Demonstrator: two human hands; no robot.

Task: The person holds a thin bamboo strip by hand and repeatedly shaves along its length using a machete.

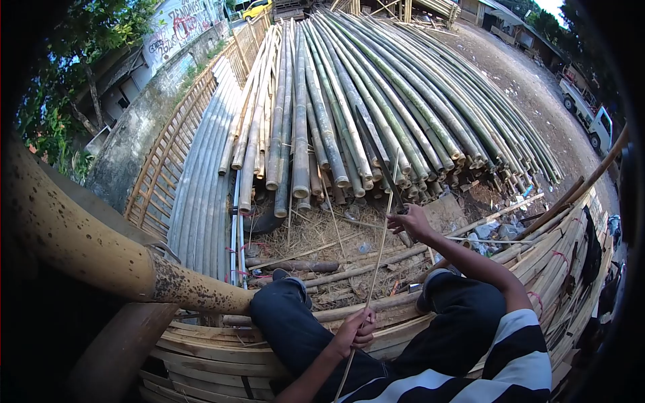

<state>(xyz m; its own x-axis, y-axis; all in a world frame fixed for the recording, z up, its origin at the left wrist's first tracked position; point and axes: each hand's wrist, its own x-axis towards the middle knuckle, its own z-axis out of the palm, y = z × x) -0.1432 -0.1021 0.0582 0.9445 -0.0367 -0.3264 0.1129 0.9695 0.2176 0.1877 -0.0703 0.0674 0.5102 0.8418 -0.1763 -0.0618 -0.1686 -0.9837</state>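
Note:
My left hand (pixel 356 330) is closed around a long thin bamboo strip (pixel 380 252) above my lap. The strip slants from my lap up and away, passing close by my right hand (pixel 411 224). That hand grips the near end of a long dark-bladed knife (pixel 385 164), whose blade points away over the pile of bamboo poles. The knife's handle is mostly hidden by my fingers. Whether blade and strip touch, I cannot tell.
Bamboo poles (pixel 336 134) fan out ahead, cut ends toward me. Split bamboo slats (pixel 208 359) lie around my seat. A thick spotted bamboo pole (pixel 101 235) crosses the left side. Corrugated sheets (pixel 205 174) lie by a bamboo fence (pixel 164 158). A truck (pixel 588 114) stands far right.

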